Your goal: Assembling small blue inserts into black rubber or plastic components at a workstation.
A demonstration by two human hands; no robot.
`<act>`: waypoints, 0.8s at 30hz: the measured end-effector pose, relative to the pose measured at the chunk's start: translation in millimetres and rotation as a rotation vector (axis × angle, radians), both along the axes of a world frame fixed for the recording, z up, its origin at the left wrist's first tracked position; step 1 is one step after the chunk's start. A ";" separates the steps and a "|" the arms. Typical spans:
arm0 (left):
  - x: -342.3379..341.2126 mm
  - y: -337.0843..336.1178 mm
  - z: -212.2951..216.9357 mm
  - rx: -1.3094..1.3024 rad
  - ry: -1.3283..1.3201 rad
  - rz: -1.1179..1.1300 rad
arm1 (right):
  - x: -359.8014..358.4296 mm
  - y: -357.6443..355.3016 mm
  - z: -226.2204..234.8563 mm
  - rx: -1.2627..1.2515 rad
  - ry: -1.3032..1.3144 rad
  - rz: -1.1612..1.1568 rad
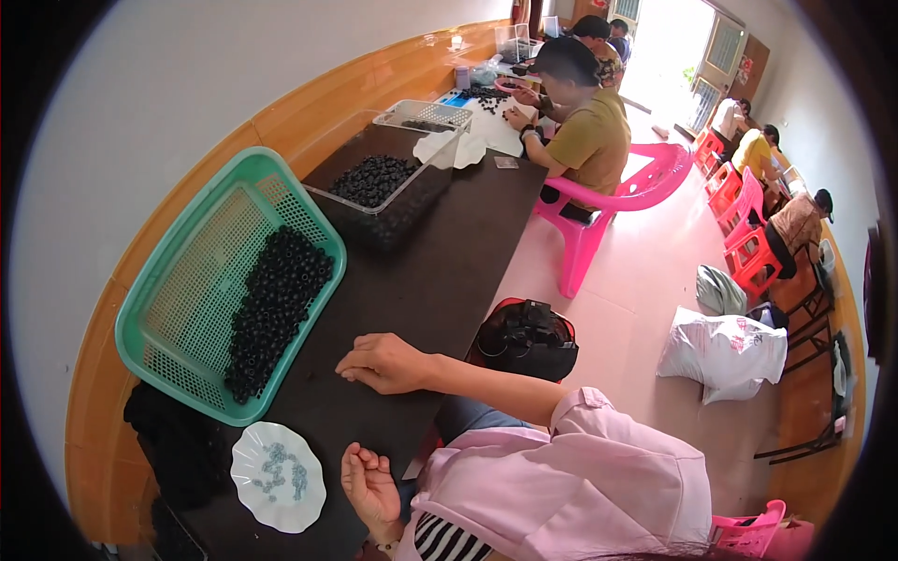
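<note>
My right hand (388, 363) hovers at the dark table's edge, beside the green basket, its thumb and fingers pressed together. Anything between them is too small to make out. Nearer to me, my left hand (370, 484) is turned palm up with its fingers curled in; whether it holds something does not show. Small black ring-like parts (278, 309) lie heaped along the right side of the green perforated basket (182, 280). A white scalloped plate (304, 505) to the left of my left hand carries small translucent bluish pieces (271, 470).
A clear plastic bin (412, 192) with more black parts stands farther along the dark table (421, 271). Beyond it a co-worker (589, 131) sits on a pink chair (645, 182). A black bag (528, 341) is beside the table; white sacks (725, 351) lie on the floor.
</note>
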State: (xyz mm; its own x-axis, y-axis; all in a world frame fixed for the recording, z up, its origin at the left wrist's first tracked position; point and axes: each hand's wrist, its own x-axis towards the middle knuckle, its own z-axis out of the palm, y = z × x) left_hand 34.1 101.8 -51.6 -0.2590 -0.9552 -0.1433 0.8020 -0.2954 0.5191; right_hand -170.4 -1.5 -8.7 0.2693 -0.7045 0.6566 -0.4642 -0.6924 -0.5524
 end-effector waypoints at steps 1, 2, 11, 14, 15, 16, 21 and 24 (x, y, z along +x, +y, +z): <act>0.6 -0.5 -0.3 -0.002 -0.001 -0.002 | 0.5 1.3 -1.3 -0.002 -0.001 -0.002; 0.9 -1.0 -1.2 -0.005 0.007 -0.005 | 1.2 2.9 -2.9 0.014 -0.007 0.000; 3.0 0.2 -0.2 -0.018 0.030 -0.002 | 12.7 7.5 -10.4 0.048 -0.006 0.044; 6.0 2.9 0.7 -0.011 0.045 0.015 | 17.8 8.0 -8.6 0.061 -0.014 0.056; 5.9 1.8 0.7 -0.017 0.066 0.002 | 18.1 8.0 -6.9 0.057 -0.002 0.033; 6.3 1.2 -1.7 -0.012 0.071 0.000 | 19.7 7.8 -6.4 0.065 -0.014 0.026; 1.4 -3.3 0.7 0.041 0.072 0.013 | 19.9 8.2 -6.2 0.144 -0.019 0.001; 3.9 -3.2 1.6 0.036 0.091 -0.006 | 25.7 6.9 -10.6 0.178 -0.009 0.031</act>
State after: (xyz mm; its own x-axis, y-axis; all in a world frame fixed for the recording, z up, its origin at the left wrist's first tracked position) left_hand 37.9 98.6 -50.0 -0.2785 -0.9481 -0.1536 0.8435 -0.3179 0.4330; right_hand -144.6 5.5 -19.3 0.2868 -0.8014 0.5248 -0.4387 -0.5969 -0.6718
